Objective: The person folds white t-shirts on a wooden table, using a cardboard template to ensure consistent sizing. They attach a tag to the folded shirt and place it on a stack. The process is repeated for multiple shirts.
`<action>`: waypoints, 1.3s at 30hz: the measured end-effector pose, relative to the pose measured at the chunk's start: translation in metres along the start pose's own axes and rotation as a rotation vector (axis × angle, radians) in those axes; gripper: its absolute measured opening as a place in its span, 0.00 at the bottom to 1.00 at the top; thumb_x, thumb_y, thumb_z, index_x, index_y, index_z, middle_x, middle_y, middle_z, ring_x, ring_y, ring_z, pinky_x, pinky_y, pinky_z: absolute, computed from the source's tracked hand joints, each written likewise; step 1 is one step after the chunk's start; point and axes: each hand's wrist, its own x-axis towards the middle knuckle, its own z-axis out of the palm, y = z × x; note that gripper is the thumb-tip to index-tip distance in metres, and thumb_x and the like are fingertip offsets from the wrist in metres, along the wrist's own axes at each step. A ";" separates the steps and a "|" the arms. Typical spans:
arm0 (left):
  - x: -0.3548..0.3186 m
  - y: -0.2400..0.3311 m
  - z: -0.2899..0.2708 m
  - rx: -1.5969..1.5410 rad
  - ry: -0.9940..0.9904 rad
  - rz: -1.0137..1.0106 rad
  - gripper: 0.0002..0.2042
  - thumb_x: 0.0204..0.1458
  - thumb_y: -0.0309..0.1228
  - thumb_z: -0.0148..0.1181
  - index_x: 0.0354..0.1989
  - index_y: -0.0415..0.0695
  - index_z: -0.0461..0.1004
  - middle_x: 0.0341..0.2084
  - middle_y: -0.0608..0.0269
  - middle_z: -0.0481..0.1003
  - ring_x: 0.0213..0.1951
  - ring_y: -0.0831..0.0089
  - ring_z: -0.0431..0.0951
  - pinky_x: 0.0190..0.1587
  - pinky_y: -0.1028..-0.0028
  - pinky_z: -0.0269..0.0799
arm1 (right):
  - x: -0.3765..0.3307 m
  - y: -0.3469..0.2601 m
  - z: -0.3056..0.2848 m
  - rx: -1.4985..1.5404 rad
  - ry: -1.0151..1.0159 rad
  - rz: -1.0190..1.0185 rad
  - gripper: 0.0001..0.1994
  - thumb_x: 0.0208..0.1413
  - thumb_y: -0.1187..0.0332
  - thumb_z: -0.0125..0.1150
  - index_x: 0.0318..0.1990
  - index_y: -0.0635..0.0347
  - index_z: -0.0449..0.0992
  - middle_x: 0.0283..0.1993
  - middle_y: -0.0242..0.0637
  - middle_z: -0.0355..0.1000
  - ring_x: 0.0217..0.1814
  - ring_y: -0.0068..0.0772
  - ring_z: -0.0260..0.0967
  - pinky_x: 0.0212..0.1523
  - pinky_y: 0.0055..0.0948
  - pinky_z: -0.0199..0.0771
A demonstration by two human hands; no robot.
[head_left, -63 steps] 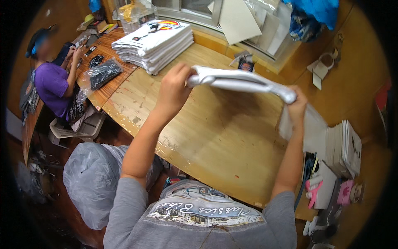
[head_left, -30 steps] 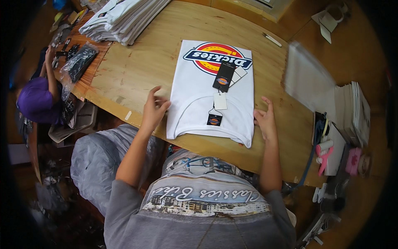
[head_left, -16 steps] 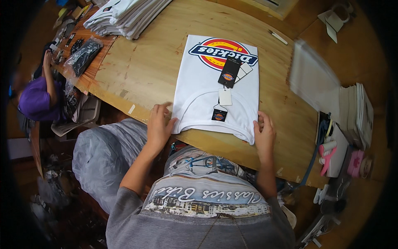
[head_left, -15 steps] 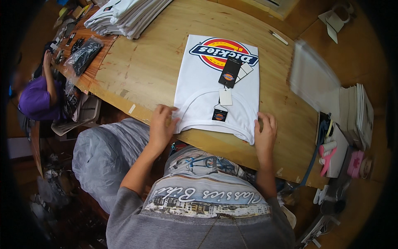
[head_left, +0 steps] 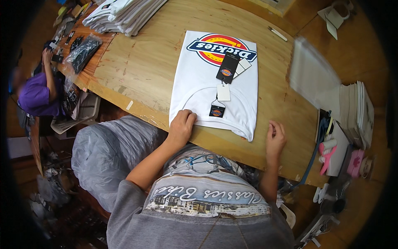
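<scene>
A folded white T-shirt (head_left: pixel 240 91) with a large red, yellow and blue print lies on the table before me. On it rest a black hang tag (head_left: pixel 228 68), a small white tag (head_left: pixel 223 92) and a black neck label (head_left: pixel 217 111). My left hand (head_left: pixel 181 128) is closed at the shirt's near left corner, its fingers curled down on the fabric. Off to the right of the shirt, my right hand (head_left: pixel 275 139) hovers by the table edge with fingers curled together and nothing visible in them.
A stack of white shirts (head_left: pixel 124 16) stands at the far left, near a bagged dark item (head_left: pixel 85 54). Clear plastic bags (head_left: pixel 313 68) lie at the right, beside pink-handled scissors (head_left: pixel 327 159). A grey plastic-wrapped bundle (head_left: pixel 112 153) sits left of me. A person in purple (head_left: pixel 39 95) works further left.
My left hand has moved right onto the shirt's near corner and closed. My right hand has drawn away from the shirt to the right, its fingers curling in.
</scene>
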 end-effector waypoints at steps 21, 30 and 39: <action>0.030 0.028 -0.011 -0.253 -0.303 0.211 0.12 0.45 0.31 0.52 0.38 0.40 0.68 0.35 0.55 0.70 0.42 0.63 0.69 0.44 0.66 0.62 | -0.016 -0.020 -0.003 0.201 -0.595 -0.467 0.11 0.42 0.75 0.55 0.37 0.64 0.72 0.38 0.42 0.69 0.43 0.42 0.66 0.49 0.33 0.61; 0.140 0.012 0.052 -0.136 0.037 -0.330 0.25 0.41 0.40 0.58 0.43 0.36 0.61 0.26 0.46 0.70 0.28 0.58 0.72 0.30 0.68 0.67 | 0.005 -0.044 0.018 0.335 -0.249 -0.255 0.10 0.42 0.81 0.52 0.34 0.63 0.73 0.33 0.44 0.70 0.36 0.41 0.67 0.37 0.32 0.67; 0.180 -0.011 0.068 -0.167 -0.292 -0.517 0.29 0.27 0.30 0.68 0.41 0.37 0.62 0.29 0.49 0.72 0.36 0.59 0.73 0.36 0.67 0.67 | 0.068 -0.066 0.081 0.049 -0.373 -0.688 0.21 0.38 0.74 0.57 0.46 0.56 0.66 0.37 0.36 0.68 0.45 0.32 0.62 0.44 0.30 0.57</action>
